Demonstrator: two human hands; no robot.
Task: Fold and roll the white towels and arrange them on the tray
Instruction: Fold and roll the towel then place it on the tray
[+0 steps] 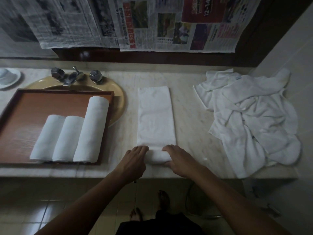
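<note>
A white towel point(155, 116), folded into a long strip, lies on the marble counter running away from me. Its near end is curled into a short roll point(157, 156). My left hand point(135, 160) grips the roll's left end and my right hand point(177, 160) grips its right end. A brown wooden tray point(25, 116) sits to the left, partly over the basin. On the tray lie three rolled white towels side by side: two short ones point(47, 138) point(67, 139) and a longer one point(92, 129).
A heap of unfolded white towels point(250, 119) covers the counter's right end, hanging over its front edge. A tan basin point(118, 97) with chrome taps point(74, 76) sits behind the tray. A white dish point(8, 78) stands far left. Newspapers point(152, 22) cover the wall behind.
</note>
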